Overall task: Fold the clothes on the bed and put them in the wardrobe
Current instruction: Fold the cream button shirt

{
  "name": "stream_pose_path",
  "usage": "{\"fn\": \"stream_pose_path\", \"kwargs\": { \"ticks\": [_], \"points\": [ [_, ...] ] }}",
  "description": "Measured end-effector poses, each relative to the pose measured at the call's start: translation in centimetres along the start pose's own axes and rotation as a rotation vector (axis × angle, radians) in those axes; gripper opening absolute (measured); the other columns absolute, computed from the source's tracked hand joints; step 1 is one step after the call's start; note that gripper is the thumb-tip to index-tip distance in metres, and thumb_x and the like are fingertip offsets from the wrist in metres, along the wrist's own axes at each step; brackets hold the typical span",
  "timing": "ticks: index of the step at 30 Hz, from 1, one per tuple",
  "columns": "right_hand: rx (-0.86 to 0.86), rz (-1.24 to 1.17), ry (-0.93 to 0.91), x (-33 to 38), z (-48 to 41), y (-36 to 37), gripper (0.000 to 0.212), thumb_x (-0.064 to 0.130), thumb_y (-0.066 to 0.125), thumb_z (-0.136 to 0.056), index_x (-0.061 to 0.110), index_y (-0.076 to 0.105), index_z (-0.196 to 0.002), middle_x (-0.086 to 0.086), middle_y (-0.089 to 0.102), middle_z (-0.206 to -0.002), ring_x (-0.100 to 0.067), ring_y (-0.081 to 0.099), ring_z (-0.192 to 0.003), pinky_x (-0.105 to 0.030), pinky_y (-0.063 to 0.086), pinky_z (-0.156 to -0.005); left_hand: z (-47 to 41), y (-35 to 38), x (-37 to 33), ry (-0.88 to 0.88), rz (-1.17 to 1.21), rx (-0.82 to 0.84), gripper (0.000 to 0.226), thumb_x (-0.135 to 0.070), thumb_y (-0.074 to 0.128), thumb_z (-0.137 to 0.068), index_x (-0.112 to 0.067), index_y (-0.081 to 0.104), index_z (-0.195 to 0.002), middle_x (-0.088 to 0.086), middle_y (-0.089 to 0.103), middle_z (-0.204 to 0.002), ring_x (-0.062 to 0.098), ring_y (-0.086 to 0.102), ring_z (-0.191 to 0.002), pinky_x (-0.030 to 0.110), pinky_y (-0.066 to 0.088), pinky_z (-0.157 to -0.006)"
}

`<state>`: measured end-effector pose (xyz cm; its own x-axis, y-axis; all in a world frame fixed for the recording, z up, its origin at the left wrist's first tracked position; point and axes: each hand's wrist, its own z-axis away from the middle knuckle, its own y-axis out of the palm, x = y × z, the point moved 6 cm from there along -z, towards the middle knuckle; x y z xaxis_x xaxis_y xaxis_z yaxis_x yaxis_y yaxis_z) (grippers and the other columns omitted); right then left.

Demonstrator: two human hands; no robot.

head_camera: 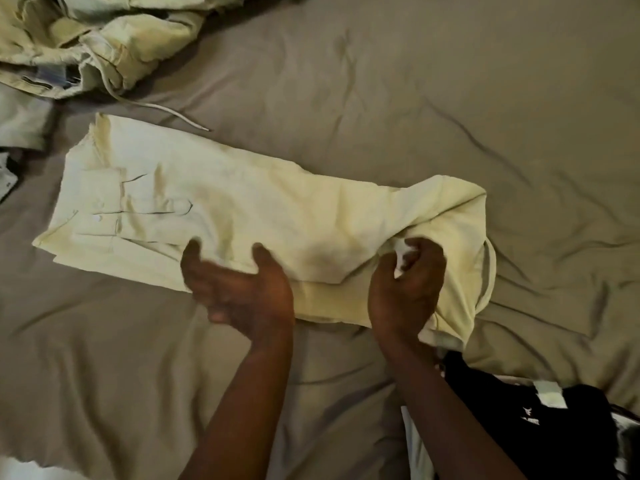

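Hands (left [239, 289], right [408, 282]) grip garment [207, 209]; folded.

The pale yellow garment [214, 202] is matt woven cloth, smooth apart from soft creases. The bed sheet [450, 98] is matt grey-brown fabric, rumpled. The heap of pale green clothes [104, 39] is matt crumpled cloth with a woven cord [166, 110]. The black garment [536, 427] is dull cloth

Left hand [239, 289], right hand [405, 285] bare; both forearms [242, 410] bare to frame edge.
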<state>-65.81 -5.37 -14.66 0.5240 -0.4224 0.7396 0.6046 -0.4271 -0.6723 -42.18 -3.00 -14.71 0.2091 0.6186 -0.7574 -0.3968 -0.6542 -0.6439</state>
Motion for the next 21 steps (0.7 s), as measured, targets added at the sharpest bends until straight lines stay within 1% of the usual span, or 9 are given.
{"fn": "stream_pose_path", "kwargs": {
  "ticks": [1,3,6,7,9,11,12,17,21],
  "points": [
    [-0.029,0.02,-0.265,2.0,-0.1,-0.5,0.033,0.014,0.065,-0.086,0.016,0.061,-0.119,-0.004,0.062,-0.115,-0.021,0.058,-0.112,-0.032,0.044,-0.1,0.8,0.3,-1.7,0.266,-0.008,0.051,0.069,-0.028,0.074,-0.086,-0.017,0.044,-0.147,0.008,0.042,-0.155,0.03,0.04,-0.144,0.047,0.036,-0.114],
    [0.095,0.092,-0.651,5.5,-1.1,0.5,0.046,0.018,0.063,-0.093,0.011,0.058,-0.138,-0.011,0.057,-0.14,-0.025,0.047,-0.138,-0.036,0.034,-0.115,2.0,2.9,-3.9,0.624,-0.046,0.227,0.064,-0.032,0.072,-0.09,-0.014,0.047,-0.147,0.01,0.037,-0.161,0.028,0.033,-0.151,0.042,0.031,-0.117],
    [0.357,0.485,-0.969,4.6,-3.6,5.3,0.058,0.041,0.047,-0.105,0.019,0.039,-0.158,-0.012,0.032,-0.166,-0.035,0.02,-0.157,-0.056,0.021,-0.123,2.7,8.6,-4.4,0.869,-0.341,0.528,0.069,-0.045,0.059,-0.098,-0.016,0.037,-0.156,0.012,0.021,-0.17,0.032,0.016,-0.158,0.053,0.026,-0.124],
    [0.398,0.617,-0.938,2.6,-5.1,6.2,0.062,0.05,0.038,-0.107,0.022,0.032,-0.161,-0.01,0.024,-0.17,-0.036,0.014,-0.158,-0.059,0.017,-0.123,2.4,10.1,-3.9,0.88,-0.424,0.62,0.072,-0.05,0.053,-0.099,-0.017,0.031,-0.16,0.011,0.014,-0.172,0.032,0.009,-0.159,0.056,0.021,-0.125],
    [0.393,0.787,-0.637,-3.1,-8.8,5.5,0.072,0.064,0.021,-0.103,0.027,0.019,-0.165,-0.007,0.013,-0.173,-0.037,0.005,-0.159,-0.064,0.011,-0.123,0.7,11.8,-2.0,0.821,-0.531,0.715,0.078,-0.059,0.039,-0.099,-0.02,0.021,-0.164,0.009,0.004,-0.174,0.032,0.001,-0.16,0.06,0.012,-0.126],
    [0.344,0.852,-0.337,-8.0,-11.3,2.7,0.079,0.071,0.012,-0.1,0.028,0.007,-0.166,-0.011,0.006,-0.173,-0.038,-0.001,-0.159,-0.067,0.007,-0.122,-1.2,11.8,-0.1,0.794,-0.583,0.71,0.078,-0.061,0.029,-0.098,-0.021,0.02,-0.164,0.01,0.003,-0.174,0.034,0.001,-0.16,0.061,0.01,-0.125],
    [0.312,0.871,-0.289,-9.0,-11.9,1.5,0.08,0.071,0.013,-0.1,0.026,0.004,-0.166,-0.014,0.005,-0.173,-0.039,-0.003,-0.159,-0.069,0.005,-0.122,-1.8,11.6,0.4,0.814,-0.595,0.703,0.077,-0.061,0.026,-0.099,-0.022,0.02,-0.164,0.01,0.004,-0.174,0.035,0.001,-0.16,0.061,0.01,-0.126],
    [0.135,0.757,-0.491,-2.3,-7.4,1.8,0.075,0.057,0.03,-0.105,0.014,0.017,-0.165,-0.018,0.011,-0.171,-0.039,0.002,-0.159,-0.066,0.009,-0.122,-3.1,10.2,0.2,1.02,-0.625,0.632,0.076,-0.06,0.028,-0.102,-0.017,0.023,-0.164,0.014,0.006,-0.173,0.034,0.003,-0.16,0.058,0.009,-0.125],
    [0.288,0.584,-0.76,4.3,1.7,8.8,0.068,0.052,0.035,-0.107,0.02,0.02,-0.165,-0.009,0.01,-0.173,-0.034,0.001,-0.16,-0.063,0.008,-0.124,-5.7,10.1,0.3,1.142,-0.683,0.669,0.075,-0.062,0.023,-0.103,-0.019,0.02,-0.165,0.011,0.002,-0.174,0.03,-0.001,-0.16,0.058,0.009,-0.126]
  ]
}}
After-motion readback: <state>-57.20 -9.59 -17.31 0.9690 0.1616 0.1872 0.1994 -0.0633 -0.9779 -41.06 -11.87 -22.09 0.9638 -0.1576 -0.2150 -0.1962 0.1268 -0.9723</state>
